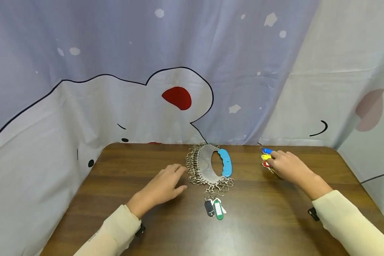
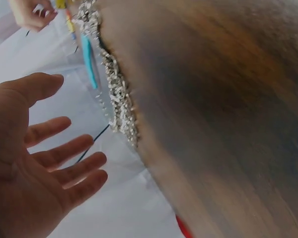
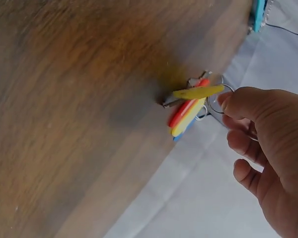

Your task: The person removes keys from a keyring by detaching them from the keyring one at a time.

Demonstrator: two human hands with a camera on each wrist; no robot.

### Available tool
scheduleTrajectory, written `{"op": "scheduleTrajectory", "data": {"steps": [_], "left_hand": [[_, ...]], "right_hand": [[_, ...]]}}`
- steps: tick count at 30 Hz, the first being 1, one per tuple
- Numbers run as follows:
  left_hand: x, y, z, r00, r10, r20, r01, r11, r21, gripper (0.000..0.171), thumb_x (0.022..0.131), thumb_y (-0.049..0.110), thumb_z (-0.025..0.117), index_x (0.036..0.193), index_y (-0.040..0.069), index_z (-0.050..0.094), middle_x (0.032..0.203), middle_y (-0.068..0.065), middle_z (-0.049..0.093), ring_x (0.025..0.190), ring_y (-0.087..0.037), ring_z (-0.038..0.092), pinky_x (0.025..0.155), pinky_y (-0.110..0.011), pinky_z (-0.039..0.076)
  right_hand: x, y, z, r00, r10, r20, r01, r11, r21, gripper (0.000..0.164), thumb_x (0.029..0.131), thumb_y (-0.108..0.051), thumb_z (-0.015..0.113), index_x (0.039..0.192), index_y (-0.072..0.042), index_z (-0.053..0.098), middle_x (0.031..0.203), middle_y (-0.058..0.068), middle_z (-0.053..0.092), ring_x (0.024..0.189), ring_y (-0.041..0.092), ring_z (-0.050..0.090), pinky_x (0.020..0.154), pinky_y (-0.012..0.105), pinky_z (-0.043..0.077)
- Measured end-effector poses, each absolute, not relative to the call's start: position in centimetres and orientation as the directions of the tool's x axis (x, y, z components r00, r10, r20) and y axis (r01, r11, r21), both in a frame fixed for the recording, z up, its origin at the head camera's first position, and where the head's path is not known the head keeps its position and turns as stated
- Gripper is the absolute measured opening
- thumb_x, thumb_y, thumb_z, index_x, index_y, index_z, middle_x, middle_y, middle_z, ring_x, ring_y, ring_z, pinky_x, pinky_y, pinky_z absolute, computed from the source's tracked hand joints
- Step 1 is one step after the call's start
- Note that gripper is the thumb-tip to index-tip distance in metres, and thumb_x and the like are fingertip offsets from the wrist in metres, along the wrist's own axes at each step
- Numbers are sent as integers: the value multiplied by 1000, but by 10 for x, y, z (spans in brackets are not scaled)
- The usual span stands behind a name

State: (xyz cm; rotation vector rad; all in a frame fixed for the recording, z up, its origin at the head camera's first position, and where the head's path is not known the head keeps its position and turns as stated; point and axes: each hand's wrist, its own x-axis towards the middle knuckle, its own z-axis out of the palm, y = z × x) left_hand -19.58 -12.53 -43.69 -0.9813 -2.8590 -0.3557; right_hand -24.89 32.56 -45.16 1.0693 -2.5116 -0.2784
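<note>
1. Your right grip (image 3: 275, 136) pinches a yellow key tag (image 3: 197, 92) by its ring (image 3: 230, 86) — near the red tag (image 3: 181, 113) and blue tag (image 1: 267, 150).
2. Your left grip (image 1: 164, 185) is loose.
3. Between, on the worktop (image 1: 259, 220) — blue-handled key-ring plate (image 1: 208, 165), black tag (image 1: 209, 208), green tag (image 1: 218, 209).

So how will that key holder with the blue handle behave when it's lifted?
Its flat plate should be stiff, but the many metal clips likely swing. With clips crowding the edge opposite the blue handle, it may tip that way.

The right wrist view's top edge crops the blue handle (image 3: 259, 15).
</note>
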Motion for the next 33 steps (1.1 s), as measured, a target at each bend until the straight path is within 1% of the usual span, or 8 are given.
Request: {"op": "scheduleTrajectory", "data": {"steps": [3, 6, 12, 17, 23, 26, 28, 33], "left_hand": [[-195, -124, -439, -767, 622, 158, 641, 747, 175, 52, 87, 32, 68, 130, 5, 54, 126, -15, 58, 117, -31, 53, 97, -52, 46], [-195, -122, -441, -757, 638, 140, 653, 740, 161, 52, 88, 32, 68, 130, 6, 54, 125, -14, 58, 114, -30, 53, 96, -51, 47], [-195, -115, -444, -735, 666, 125, 678, 721, 140, 51, 88, 34, 67, 130, 7, 53, 122, -13, 58, 110, -29, 54, 92, -49, 49], [-196, -110, -446, -715, 685, 139, 699, 704, 128, 48, 88, 33, 67, 128, 8, 54, 120, -12, 58, 107, -28, 54, 89, -48, 50], [-197, -106, -446, -713, 685, 153, 701, 702, 124, 45, 89, 32, 66, 126, 8, 55, 117, -11, 58, 102, -26, 54, 86, -46, 51], [-196, -105, -446, -716, 679, 162, 698, 705, 126, 43, 90, 31, 67, 125, 9, 55, 114, -9, 58, 100, -25, 54, 85, -44, 51], [-196, -104, -447, -717, 677, 168, 696, 705, 132, 42, 89, 30, 67, 124, 9, 56, 113, -9, 58, 98, -24, 54, 84, -44, 51], [-196, -102, -450, -719, 667, 193, 693, 707, 140, 40, 89, 27, 67, 122, 8, 58, 109, -8, 59, 94, -24, 53, 82, -43, 52]], "right_hand": [[-251, 322, -454, -658, -715, 236, -644, 697, 316, 21, 70, -2, 81, 88, -8, 71, 82, 12, 58, 66, 27, 56, 49, 38, 46], [-253, 318, -455, -678, -703, 215, -642, 709, 292, 23, 71, -2, 80, 91, -12, 72, 85, 12, 59, 70, 29, 58, 52, 41, 48], [-257, 313, -462, -674, -707, 215, -658, 707, 258, 25, 68, 3, 80, 85, -11, 68, 88, 12, 59, 75, 29, 61, 52, 40, 51], [-258, 311, -467, -683, -701, 203, -661, 712, 235, 29, 66, 8, 80, 86, -9, 67, 89, 13, 58, 78, 29, 62, 56, 41, 54], [-253, 308, -465, -711, -668, 221, -647, 744, 166, 17, 76, 1, 76, 84, -7, 63, 88, 15, 59, 79, 33, 64, 58, 44, 56], [-250, 306, -460, -700, -671, 247, -656, 740, 150, 17, 77, -3, 76, 83, -6, 61, 86, 14, 59, 77, 33, 64, 59, 45, 56], [-248, 303, -459, -685, -679, 263, -665, 730, 155, 17, 77, -1, 75, 84, -5, 60, 84, 14, 57, 74, 32, 62, 58, 43, 56], [-240, 284, -457, -640, -703, 311, -699, 701, 143, 17, 77, 8, 67, 83, -5, 57, 77, 8, 48, 64, 22, 51, 52, 37, 50]]}}
